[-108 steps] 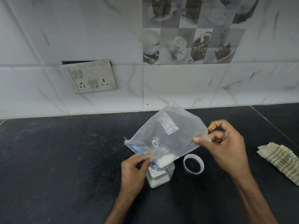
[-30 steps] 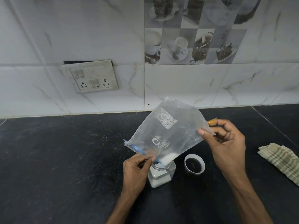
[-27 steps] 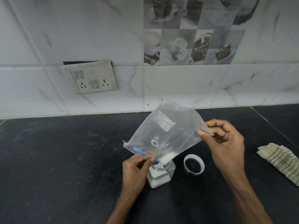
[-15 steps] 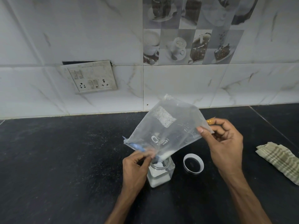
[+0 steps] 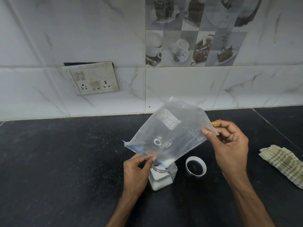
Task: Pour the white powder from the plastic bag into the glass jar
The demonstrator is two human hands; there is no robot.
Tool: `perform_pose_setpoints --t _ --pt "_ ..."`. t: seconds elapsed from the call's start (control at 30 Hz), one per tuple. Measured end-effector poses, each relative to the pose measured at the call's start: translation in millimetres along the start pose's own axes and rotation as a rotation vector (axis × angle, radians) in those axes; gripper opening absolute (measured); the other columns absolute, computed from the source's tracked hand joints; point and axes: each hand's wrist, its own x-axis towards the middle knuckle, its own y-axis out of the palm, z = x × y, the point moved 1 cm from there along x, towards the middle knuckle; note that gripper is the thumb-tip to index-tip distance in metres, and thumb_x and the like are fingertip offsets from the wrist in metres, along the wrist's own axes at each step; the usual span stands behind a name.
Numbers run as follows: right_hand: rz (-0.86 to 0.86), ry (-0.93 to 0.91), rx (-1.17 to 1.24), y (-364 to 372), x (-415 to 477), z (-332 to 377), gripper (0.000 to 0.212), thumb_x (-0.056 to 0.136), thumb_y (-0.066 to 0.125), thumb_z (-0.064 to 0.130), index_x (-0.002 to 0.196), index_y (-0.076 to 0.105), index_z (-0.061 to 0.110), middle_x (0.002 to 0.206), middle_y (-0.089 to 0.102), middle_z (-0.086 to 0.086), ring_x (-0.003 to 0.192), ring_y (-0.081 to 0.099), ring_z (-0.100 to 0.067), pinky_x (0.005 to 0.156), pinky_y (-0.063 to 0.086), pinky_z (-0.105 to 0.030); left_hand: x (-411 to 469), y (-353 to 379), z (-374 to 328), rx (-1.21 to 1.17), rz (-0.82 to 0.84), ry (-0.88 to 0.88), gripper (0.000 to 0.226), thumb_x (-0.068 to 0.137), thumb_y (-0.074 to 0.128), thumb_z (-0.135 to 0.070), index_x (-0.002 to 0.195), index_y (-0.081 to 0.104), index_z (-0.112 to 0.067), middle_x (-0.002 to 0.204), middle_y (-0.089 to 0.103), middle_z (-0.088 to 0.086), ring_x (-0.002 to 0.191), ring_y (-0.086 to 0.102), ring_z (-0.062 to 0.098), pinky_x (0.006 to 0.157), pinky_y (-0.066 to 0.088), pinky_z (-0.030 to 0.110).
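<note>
White powder [image 5: 167, 163] bunches in the low corner of the plastic bag [image 5: 170, 133], right over the mouth of the glass jar [image 5: 162, 179], which stands at the left hand's fingertips. The left hand [image 5: 136, 171] pinches the blue zip edge, probably to steer the opening. The right hand [image 5: 229, 145] pinches the raised corner, setting the slope. The lid [image 5: 196, 167] lies between the hands, out of the way, and a checked cloth [image 5: 283, 163] sits beyond the right hand.

Pretty sure we're looking at a home kitchen: black stone counter [image 5: 57, 161] sitting under marble tiles [image 5: 180, 89], coffee-cup picture tiles [image 5: 180, 48], grubby socket panel [image 5: 94, 79].
</note>
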Motion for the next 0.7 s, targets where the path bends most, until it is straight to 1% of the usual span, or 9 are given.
perform_pose_setpoints --t 0.1,0.2,0.37,0.53,0.63,0.7 --pt "0.001 -0.004 0.011 -0.1 0.5 0.0 0.022 0.075 0.079 0.024 0.093 0.066 0.022 0.084 0.078 0.008 0.075 0.073 -0.008 0.069 0.057 -0.021 -0.1 0.4 0.7 -0.001 -0.003 -0.002 0.03 0.081 0.081 0.001 0.091 0.081 -0.027 0.092 0.081 -0.004 0.088 0.077 0.008 0.078 0.059 0.018" --pt "0.004 -0.009 0.013 1.7 -0.3 -0.9 0.022 0.076 0.079 0.021 0.093 0.066 0.022 0.084 0.078 0.008 0.075 0.073 -0.007 0.069 0.057 -0.019 0.5 0.0 3.1 0.007 -0.01 0.004 0.028 0.081 0.081 0.002 0.091 0.082 -0.025 0.092 0.081 -0.003 0.088 0.077 0.01 0.08 0.06 0.023" --pt "0.012 -0.011 0.004 6.3 -2.9 -2.0 0.021 0.075 0.079 0.025 0.092 0.067 0.025 0.085 0.078 0.009 0.075 0.073 -0.008 0.069 0.057 -0.019 0.0 -2.5 6.0 0.019 0.001 0.025 0.028 0.082 0.08 0.002 0.092 0.083 -0.024 0.094 0.081 -0.01 0.09 0.077 0.008 0.081 0.059 0.019" --pt "0.019 -0.002 0.012 7.2 -1.7 -2.6 0.022 0.075 0.079 0.026 0.093 0.067 0.025 0.086 0.078 0.01 0.077 0.073 -0.007 0.069 0.057 -0.017 1.3 -3.2 9.5 0.022 -0.007 0.026 0.022 0.082 0.081 -0.002 0.094 0.083 -0.021 0.093 0.081 -0.007 0.089 0.077 0.008 0.08 0.059 0.019" --pt "0.007 -0.006 0.02 7.1 -2.2 -3.2 0.023 0.074 0.079 0.027 0.094 0.067 0.024 0.087 0.078 0.01 0.079 0.074 -0.007 0.069 0.056 -0.015 1.7 -3.5 9.0 0.021 -0.013 0.04 0.028 0.082 0.08 -0.002 0.093 0.082 -0.027 0.094 0.081 -0.011 0.089 0.076 0.006 0.079 0.057 0.016" --pt "0.011 -0.008 0.017 7.6 -2.5 -3.4 0.023 0.074 0.079 0.028 0.094 0.067 0.024 0.088 0.078 0.01 0.08 0.074 -0.005 0.069 0.056 -0.014 1.2 -3.2 9.3 0.022 -0.008 0.046 0.03 0.083 0.08 0.0 0.093 0.082 -0.029 0.094 0.081 -0.012 0.09 0.076 0.006 0.08 0.058 0.016"
